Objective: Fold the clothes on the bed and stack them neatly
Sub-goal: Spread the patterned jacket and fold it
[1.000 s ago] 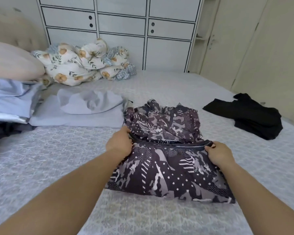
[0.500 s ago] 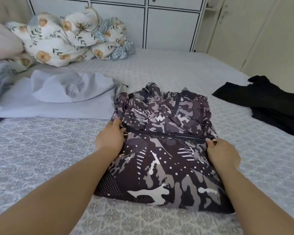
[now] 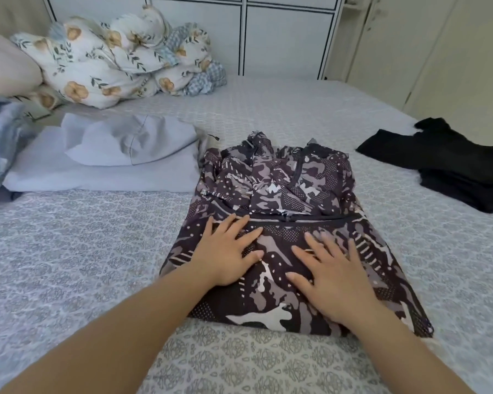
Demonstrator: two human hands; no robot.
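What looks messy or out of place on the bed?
The black garment lies crumpled near the bed's right edge, unfolded. The camouflage jacket under both hands is bunched at its far end. Nothing is spilled or damaged.

Camo jacket (image 3: 302, 194), centre: thin synthetic cloth, slight sheen, mesh-dotted patches. Bed (image 3: 69, 251) cover: matt quilted cloth, woven pattern. Grey pillow (image 3: 131, 140), left: smooth cotton. Black garment (image 3: 453, 163), right: matt soft cloth. Cupboard (image 3: 282, 32), top: smooth painted panels.
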